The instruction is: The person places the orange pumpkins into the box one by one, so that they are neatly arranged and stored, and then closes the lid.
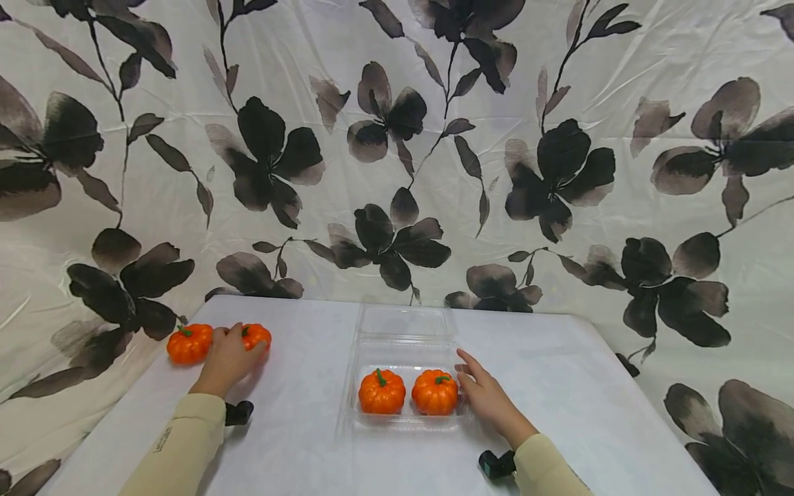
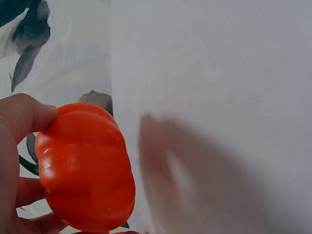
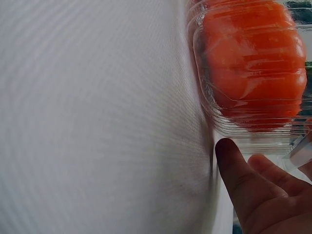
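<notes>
At the left edge of the white tabletop point(image 1: 298, 434), toward its far left corner, the left hand point(image 1: 226, 358) holds an orange miniature pumpkin point(image 2: 85, 170) between thumb and fingers, its green stem turned toward the palm; whether it is clear of the tabletop I cannot tell; an outer pumpkin point(image 1: 189, 344) sits just beside that hand, right by the left edge; midway between the left and right edges stands a clear plastic clamshell container point(image 1: 406, 358), its lid point(image 1: 406, 322) folded back toward the far edge; inside the base, along its near side, a left-hand pumpkin point(image 1: 381, 392) and a right-hand pumpkin point(image 1: 435, 393) lie side by side with a narrow gap between them; the right hand point(image 1: 490, 399) is at the container's right side, fingers loosely extended and gripping nothing that I can see, one fingertip by the plastic rim, though contact is hard to judge; the step in hand seems to be picking up a third pumpkin for the half-filled container; the next move, I judge, calls for a lift clear of the outer pumpkin, a carry toward the middle of the tabletop and a lowering behind the boxed pair, with the right hand steadying the light plastic.
</notes>
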Action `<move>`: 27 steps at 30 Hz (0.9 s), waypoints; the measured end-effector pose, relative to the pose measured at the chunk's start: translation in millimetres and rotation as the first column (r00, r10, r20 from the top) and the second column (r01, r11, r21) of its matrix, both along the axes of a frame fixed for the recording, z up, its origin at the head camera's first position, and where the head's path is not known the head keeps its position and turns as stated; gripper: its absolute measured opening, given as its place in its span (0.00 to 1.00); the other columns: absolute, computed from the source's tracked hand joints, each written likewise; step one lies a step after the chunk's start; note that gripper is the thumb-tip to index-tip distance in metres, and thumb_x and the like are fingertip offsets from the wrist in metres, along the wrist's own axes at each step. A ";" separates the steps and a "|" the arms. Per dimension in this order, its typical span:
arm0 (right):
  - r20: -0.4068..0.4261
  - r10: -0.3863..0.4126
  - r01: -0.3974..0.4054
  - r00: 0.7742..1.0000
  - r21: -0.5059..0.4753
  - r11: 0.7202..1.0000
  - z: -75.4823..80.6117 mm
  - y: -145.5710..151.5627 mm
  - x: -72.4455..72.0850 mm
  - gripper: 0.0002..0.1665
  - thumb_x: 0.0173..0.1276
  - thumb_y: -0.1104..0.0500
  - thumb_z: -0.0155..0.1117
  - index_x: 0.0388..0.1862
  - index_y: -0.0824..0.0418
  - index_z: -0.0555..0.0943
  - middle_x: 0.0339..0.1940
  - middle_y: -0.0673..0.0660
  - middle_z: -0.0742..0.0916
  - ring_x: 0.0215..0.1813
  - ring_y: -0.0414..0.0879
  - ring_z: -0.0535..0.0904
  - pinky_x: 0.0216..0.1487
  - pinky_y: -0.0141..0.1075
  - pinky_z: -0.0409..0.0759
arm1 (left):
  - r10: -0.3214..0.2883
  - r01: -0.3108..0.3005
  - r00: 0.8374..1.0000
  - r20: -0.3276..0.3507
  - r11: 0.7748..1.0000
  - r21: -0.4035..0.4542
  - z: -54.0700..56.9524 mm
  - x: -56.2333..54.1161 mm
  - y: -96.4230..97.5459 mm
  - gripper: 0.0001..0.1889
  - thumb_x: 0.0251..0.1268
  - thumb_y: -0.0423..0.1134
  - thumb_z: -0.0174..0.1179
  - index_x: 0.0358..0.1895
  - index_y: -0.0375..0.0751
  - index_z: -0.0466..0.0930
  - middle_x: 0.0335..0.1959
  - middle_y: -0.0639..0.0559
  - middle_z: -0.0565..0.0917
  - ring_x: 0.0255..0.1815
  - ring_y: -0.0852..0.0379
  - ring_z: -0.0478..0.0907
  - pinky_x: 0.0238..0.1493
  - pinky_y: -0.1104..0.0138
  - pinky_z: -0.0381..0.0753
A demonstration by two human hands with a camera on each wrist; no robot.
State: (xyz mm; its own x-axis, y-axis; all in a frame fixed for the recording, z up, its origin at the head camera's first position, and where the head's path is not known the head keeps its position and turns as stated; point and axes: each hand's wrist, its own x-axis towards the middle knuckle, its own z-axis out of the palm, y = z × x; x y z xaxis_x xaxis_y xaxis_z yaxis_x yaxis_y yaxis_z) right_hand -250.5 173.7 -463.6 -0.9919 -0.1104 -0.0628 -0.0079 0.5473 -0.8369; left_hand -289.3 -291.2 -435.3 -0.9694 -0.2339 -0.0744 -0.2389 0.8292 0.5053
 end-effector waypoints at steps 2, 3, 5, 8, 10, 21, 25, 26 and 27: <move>-0.001 0.000 0.000 1.000 0.000 1.000 -0.1 -0.2 0.1 0.31 0.77 0.53 0.46 0.77 0.49 0.57 0.68 0.63 0.75 0.64 0.60 0.75 0.63 0.60 0.72 | -0.012 0.012 1.000 -0.009 1.000 0.001 1.5 1.1 1.8 0.43 0.68 0.52 0.51 0.72 0.22 0.45 0.66 0.19 0.47 0.63 0.22 0.56 0.62 0.33 0.64; -0.001 0.000 0.000 1.000 0.000 1.000 -0.1 -0.2 0.2 0.32 0.77 0.53 0.46 0.77 0.49 0.57 0.68 0.63 0.75 0.64 0.60 0.75 0.63 0.60 0.72 | -0.021 0.021 1.000 -0.018 1.000 0.000 2.2 1.6 2.9 0.43 0.68 0.52 0.50 0.72 0.22 0.45 0.66 0.19 0.47 0.63 0.22 0.56 0.63 0.33 0.63; -0.001 0.000 0.000 1.000 -0.002 1.000 0.1 -0.3 0.4 0.32 0.77 0.53 0.46 0.77 0.49 0.57 0.68 0.63 0.75 0.64 0.60 0.75 0.63 0.61 0.72 | -0.035 0.035 0.999 -0.037 0.999 -0.006 3.9 2.5 5.1 0.43 0.67 0.52 0.50 0.72 0.22 0.46 0.66 0.18 0.48 0.62 0.23 0.57 0.63 0.34 0.64; 0.000 0.001 -0.001 1.000 -0.001 1.000 0.4 -0.4 0.8 0.32 0.77 0.53 0.46 0.77 0.49 0.57 0.68 0.63 0.75 0.64 0.60 0.75 0.63 0.61 0.71 | -0.048 0.047 0.996 -0.071 0.999 -0.013 7.8 4.1 9.9 0.43 0.67 0.52 0.51 0.72 0.22 0.48 0.65 0.18 0.50 0.61 0.22 0.59 0.64 0.35 0.64; -0.001 0.001 -0.001 1.000 -0.001 1.000 0.6 -0.4 1.0 0.31 0.77 0.52 0.46 0.77 0.49 0.57 0.68 0.62 0.75 0.64 0.60 0.75 0.63 0.61 0.71 | -0.046 0.046 0.995 -0.083 0.999 -0.012 10.1 4.5 13.3 0.43 0.66 0.52 0.51 0.72 0.22 0.49 0.65 0.19 0.50 0.60 0.22 0.61 0.64 0.35 0.65; 0.009 -0.006 0.006 1.000 0.002 1.000 0.0 0.1 0.6 0.31 0.77 0.51 0.46 0.77 0.47 0.57 0.69 0.62 0.75 0.65 0.60 0.74 0.63 0.60 0.72 | -0.064 0.065 0.993 -0.096 0.998 0.013 17.2 3.5 26.4 0.42 0.66 0.51 0.54 0.72 0.24 0.50 0.66 0.20 0.52 0.60 0.23 0.63 0.62 0.36 0.67; 0.008 -0.005 0.005 1.000 -0.001 1.000 -0.8 0.6 0.0 0.31 0.77 0.51 0.45 0.77 0.46 0.57 0.69 0.61 0.75 0.65 0.60 0.74 0.63 0.60 0.72 | -0.080 0.082 0.991 -0.109 0.997 0.015 20.7 4.8 30.6 0.43 0.65 0.52 0.55 0.73 0.25 0.50 0.66 0.21 0.53 0.61 0.24 0.64 0.63 0.36 0.67; 0.008 -0.006 0.006 1.000 -0.001 1.000 -1.0 0.7 -0.1 0.31 0.77 0.51 0.45 0.77 0.46 0.57 0.69 0.61 0.75 0.65 0.60 0.74 0.63 0.60 0.73 | -0.084 0.086 0.990 -0.112 0.996 0.016 21.7 5.2 31.6 0.44 0.64 0.52 0.55 0.73 0.25 0.50 0.66 0.21 0.53 0.61 0.24 0.64 0.63 0.36 0.67; 0.007 -0.006 0.006 1.000 -0.001 1.000 -1.1 0.6 -0.2 0.31 0.77 0.51 0.45 0.77 0.46 0.57 0.69 0.61 0.75 0.65 0.59 0.74 0.63 0.59 0.73 | -0.087 0.089 0.990 -0.114 0.996 0.019 22.8 5.8 32.5 0.44 0.64 0.53 0.56 0.73 0.25 0.50 0.66 0.22 0.53 0.61 0.25 0.64 0.63 0.36 0.68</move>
